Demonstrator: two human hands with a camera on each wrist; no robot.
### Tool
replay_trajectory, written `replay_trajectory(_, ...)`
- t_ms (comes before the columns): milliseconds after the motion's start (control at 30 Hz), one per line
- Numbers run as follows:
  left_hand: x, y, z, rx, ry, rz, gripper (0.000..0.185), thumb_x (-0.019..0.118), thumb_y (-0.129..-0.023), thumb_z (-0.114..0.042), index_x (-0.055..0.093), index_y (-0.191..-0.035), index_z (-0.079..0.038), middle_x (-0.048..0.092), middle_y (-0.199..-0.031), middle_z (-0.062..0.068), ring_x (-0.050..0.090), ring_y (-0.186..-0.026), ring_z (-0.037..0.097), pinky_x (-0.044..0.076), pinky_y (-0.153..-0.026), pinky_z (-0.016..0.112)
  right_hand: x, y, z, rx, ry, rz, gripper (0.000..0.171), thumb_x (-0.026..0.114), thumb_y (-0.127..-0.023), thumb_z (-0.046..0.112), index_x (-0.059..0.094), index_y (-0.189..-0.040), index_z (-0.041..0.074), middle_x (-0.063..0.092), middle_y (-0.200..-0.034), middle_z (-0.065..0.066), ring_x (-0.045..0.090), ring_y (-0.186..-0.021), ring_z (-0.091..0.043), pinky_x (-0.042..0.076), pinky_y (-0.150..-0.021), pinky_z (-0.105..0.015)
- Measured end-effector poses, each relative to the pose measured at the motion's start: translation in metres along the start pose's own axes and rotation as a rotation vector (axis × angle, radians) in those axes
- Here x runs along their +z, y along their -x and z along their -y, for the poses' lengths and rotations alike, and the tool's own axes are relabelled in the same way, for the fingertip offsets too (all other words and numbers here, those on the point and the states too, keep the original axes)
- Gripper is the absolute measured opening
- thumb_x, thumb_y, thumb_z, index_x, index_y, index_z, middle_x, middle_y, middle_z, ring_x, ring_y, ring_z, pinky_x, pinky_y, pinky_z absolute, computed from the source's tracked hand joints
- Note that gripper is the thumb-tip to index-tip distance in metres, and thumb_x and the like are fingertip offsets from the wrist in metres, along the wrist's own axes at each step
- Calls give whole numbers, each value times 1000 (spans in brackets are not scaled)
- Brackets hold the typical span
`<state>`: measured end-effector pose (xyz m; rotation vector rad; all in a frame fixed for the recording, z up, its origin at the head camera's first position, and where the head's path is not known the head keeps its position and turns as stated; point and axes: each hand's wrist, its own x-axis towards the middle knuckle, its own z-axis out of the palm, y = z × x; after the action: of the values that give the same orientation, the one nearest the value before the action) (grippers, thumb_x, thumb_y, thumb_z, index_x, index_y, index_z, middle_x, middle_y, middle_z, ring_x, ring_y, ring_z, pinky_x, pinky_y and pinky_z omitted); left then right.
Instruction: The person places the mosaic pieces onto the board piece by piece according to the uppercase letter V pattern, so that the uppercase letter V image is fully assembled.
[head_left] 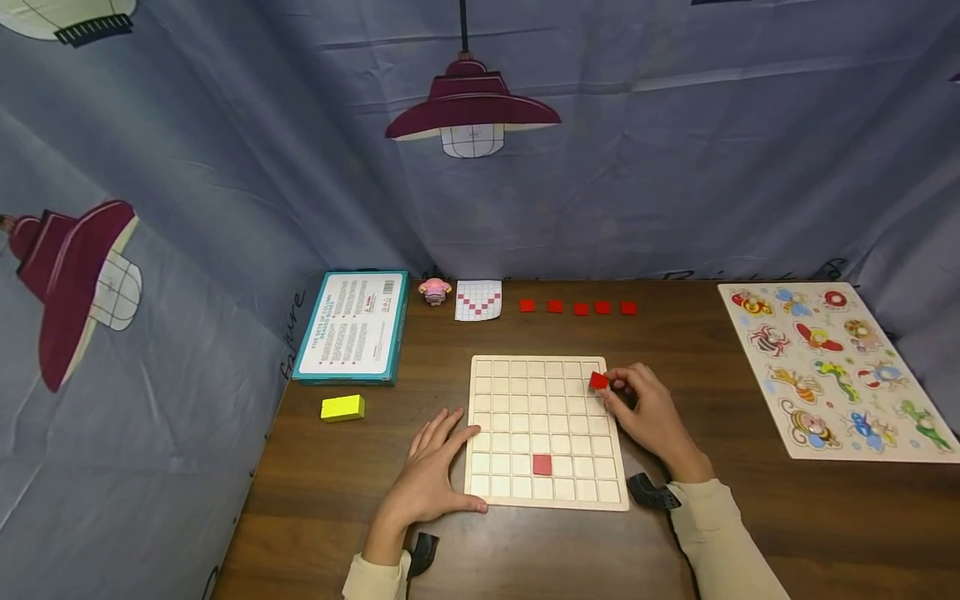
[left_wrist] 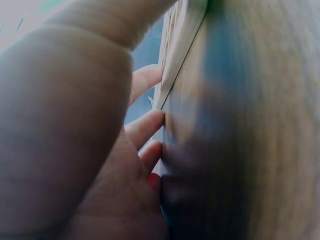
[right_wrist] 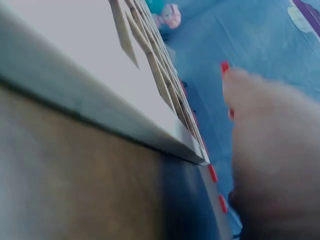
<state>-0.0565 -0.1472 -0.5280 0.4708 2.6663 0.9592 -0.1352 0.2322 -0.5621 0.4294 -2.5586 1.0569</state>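
Note:
A pale wooden grid board (head_left: 498, 421) lies flat on the table. One red square tile (head_left: 542, 465) sits in a cell in its second row from the front. My right hand (head_left: 647, 410) pinches another red tile (head_left: 597, 381) between thumb and fingers over the board's far right corner. In the right wrist view that tile (right_wrist: 225, 66) shows at the fingertips, above the board's surface. At the board's left side my left hand (head_left: 429, 473) has its fingers spread, the index finger at the left edge and the thumb at the near left corner.
Several red tiles (head_left: 555, 307) lie in a row behind the board, right of a paper pattern card (head_left: 477, 300) and a pink figurine (head_left: 434, 291). A teal-edged box (head_left: 352, 325) and a yellow block (head_left: 342, 407) are left; an insect puzzle board (head_left: 836, 371) lies right.

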Motion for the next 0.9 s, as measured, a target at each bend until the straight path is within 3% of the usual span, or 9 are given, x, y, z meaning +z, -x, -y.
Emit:
replay_trajectory(233,-1,2,3,4,1,-15,108,95,-60,-53,46,-152,-26,25,-170,2,14,-159,33,14,-123,66,2,12,24,-30,-11,21,28,84,-81,7,71,-105,6,61,-90,-1,49,-83,-10,39,-73,-16)
replay_trajectory(433,0,0,-1,2,-17,0,106,94,-60,-57,47,-150,-26,25,-170,5,14,-159,35,14,-123,67,-7,8,41,-21,37,94,29,86,-81,13,71,-106,10,60,-90,1,47,-83,-11,38,-70,-19)
replay_trajectory(533,0,-1,-3,-2,-26,3,106,94,-59,-57,48,-149,-25,25,-169,6,14,-158,35,15,-123,67,-8,7,56,-49,42,140,31,87,-80,16,71,-107,12,62,-91,2,50,-84,-10,43,-70,-21)
replay_trajectory(767,2,-2,-3,-3,-34,-10,106,94,-59,-58,47,-148,-25,27,-169,8,16,-158,37,15,-122,67,23,9,93,-204,71,219,26,85,-83,24,70,-102,17,59,-87,5,50,-83,-7,46,-75,-30)
replay_trajectory(900,3,-4,-2,3,-38,-6,105,93,-60,-59,47,-148,-26,25,-169,6,15,-158,36,14,-123,67,39,13,104,-218,131,278,23,82,-86,32,70,-101,19,58,-88,10,50,-84,-5,47,-79,-31)
